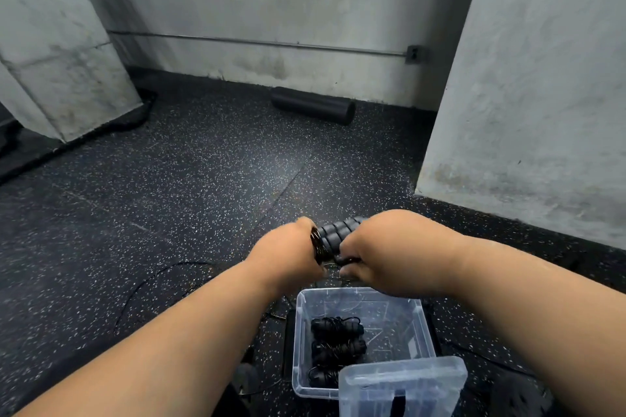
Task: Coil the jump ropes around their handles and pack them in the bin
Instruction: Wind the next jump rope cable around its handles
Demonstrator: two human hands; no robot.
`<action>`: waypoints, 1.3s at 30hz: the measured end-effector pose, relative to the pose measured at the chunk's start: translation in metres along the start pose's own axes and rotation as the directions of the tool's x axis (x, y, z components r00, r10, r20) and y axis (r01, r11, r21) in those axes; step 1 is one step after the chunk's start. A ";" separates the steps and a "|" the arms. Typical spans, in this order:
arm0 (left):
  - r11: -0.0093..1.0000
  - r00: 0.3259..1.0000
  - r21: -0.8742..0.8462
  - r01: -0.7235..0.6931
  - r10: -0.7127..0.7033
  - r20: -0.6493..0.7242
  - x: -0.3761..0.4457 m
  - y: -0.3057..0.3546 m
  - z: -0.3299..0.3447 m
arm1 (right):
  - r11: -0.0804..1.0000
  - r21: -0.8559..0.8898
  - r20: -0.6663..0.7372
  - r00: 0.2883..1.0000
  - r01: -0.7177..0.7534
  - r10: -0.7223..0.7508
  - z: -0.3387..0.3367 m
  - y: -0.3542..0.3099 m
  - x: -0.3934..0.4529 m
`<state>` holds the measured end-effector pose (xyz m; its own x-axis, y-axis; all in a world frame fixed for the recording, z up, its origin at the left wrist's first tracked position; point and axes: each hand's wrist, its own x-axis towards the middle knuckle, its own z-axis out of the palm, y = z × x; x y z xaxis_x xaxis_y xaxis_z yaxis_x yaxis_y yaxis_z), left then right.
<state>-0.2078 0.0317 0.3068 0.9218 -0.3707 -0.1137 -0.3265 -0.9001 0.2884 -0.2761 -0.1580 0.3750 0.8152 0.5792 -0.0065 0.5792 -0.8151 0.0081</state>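
Both hands' grip (pixel 330 247) round ribbed handles (pixel 333 234), above bin (pixel 359 294).

The bin (pixel 362 342) sits on the floor (pixel 169 200) at six o'clock, coiled ropes (pixel 337 345) inside along its left wall — its lid (pixel 403 386) leans at its near-right corner. Both hands (pixel 291 252) (pixel 382 250) meet on the handles (pixel 338 234) just above the bin's far edge; a foam roller (pixel 313 105) lies at twelve o'clock against the back wall (pixel 271 3).

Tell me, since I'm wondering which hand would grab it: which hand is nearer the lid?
Right. The right hand is above the bin, up-left of the lid; the left hand is farther left.
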 end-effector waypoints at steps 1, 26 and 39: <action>0.997 0.998 0.036 -0.064 0.063 0.028 -0.002 0.003 0.006 | 0.999 -0.028 -0.013 1.000 0.024 -0.024 -0.006 0.000 0.000; 0.852 0.891 -0.274 -0.446 0.394 -0.226 -0.023 0.028 0.000 | 0.143 0.929 0.311 0.930 -0.340 0.194 0.066 0.074 -0.019; 0.999 0.982 -0.031 -0.014 0.008 -0.186 0.011 -0.003 0.005 | 0.947 0.194 0.093 0.966 -0.255 0.241 0.040 0.006 0.003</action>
<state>-0.1978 0.0295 0.3000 0.9421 -0.3284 0.0676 -0.3322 -0.8874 0.3197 -0.2706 -0.1618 0.3354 0.9270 0.3622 -0.0978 0.3406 -0.9218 -0.1851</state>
